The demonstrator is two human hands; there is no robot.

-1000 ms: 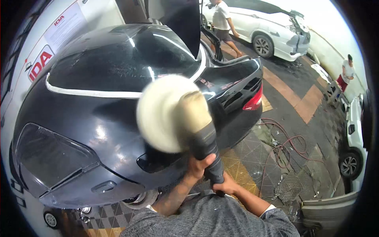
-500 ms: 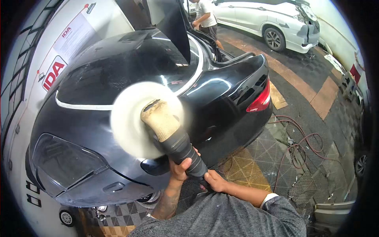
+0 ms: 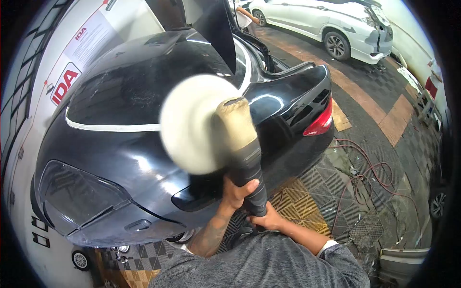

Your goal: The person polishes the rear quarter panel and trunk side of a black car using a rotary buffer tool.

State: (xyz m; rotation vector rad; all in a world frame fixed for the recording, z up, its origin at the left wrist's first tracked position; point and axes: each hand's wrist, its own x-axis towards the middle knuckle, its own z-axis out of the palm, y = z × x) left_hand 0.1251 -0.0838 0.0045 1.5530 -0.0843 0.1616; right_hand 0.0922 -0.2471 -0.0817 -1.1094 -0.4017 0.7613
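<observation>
Both my hands hold one black and tan polisher [image 3: 247,158]. My left hand [image 3: 236,192] is wrapped round its body behind the head, while my right hand [image 3: 269,218] grips the rear end of the handle, close to my shirt. A round white pad [image 3: 194,125], blurred by motion, is at the rear quarter of a black car [image 3: 110,149], between the rear window and the fuel flap. Whether the pad touches the paint is hidden. White tape [image 3: 113,127] edges the rear window [image 3: 129,86].
A red tail light [image 3: 319,121] is on the car's right. A red hose [image 3: 365,163] lies on the tiled floor. Behind stands a white car [image 3: 312,21]; a person [image 3: 245,18] is partly visible beyond the black car's raised lid [image 3: 216,33].
The polisher first swung left with both hands, then back right and slightly up, its handle now more upright. The person at the back has moved mostly out of sight.
</observation>
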